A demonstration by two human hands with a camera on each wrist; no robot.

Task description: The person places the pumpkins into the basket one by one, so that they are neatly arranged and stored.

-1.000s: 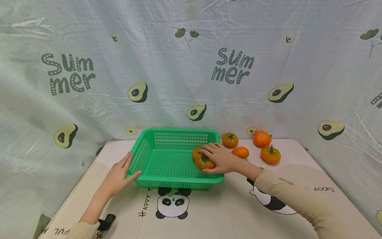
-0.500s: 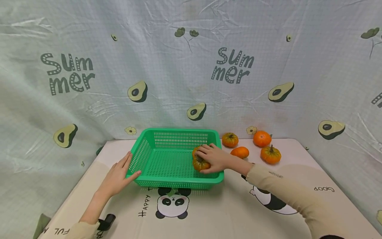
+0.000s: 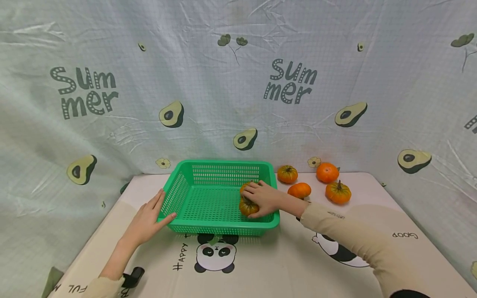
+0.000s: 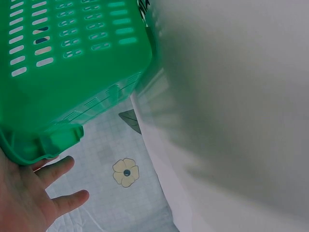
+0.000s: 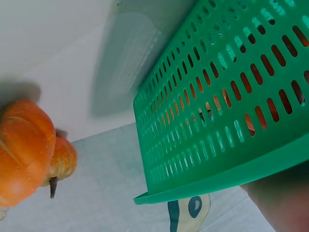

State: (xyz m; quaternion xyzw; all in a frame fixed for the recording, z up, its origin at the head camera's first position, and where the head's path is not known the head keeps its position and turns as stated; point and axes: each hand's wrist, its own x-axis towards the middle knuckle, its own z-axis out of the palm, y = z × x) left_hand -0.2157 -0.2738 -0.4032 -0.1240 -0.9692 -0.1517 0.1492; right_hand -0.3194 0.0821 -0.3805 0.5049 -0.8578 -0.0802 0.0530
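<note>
A green plastic basket (image 3: 223, 224) with slotted walls stands at the middle of the table. Inside, by its right wall, my right hand (image 3: 265, 199) grips a small orange-green pumpkin (image 3: 246, 208), covering part of it. Another pumpkin (image 3: 244, 188) sits just behind it, partly hidden by my fingers. My left hand (image 3: 146, 219) rests on the basket's left front corner with fingers straight along the rim and thumb spread over the front edge. In the right wrist view the basket wall (image 5: 217, 154) hides most of my right hand.
Right of the basket lie several pumpkins: a mottled one (image 3: 287, 174) at the back, a smooth oval one (image 3: 299, 190), a round orange one (image 3: 327, 172) and a stemmed one (image 3: 338, 193). A printed cloth curtain (image 3: 208, 82) stands behind the table (image 3: 275, 265).
My right hand has moved slightly left and lower inside the basket, with the pumpkin in its grip. The left hand and the basket have stayed put.
</note>
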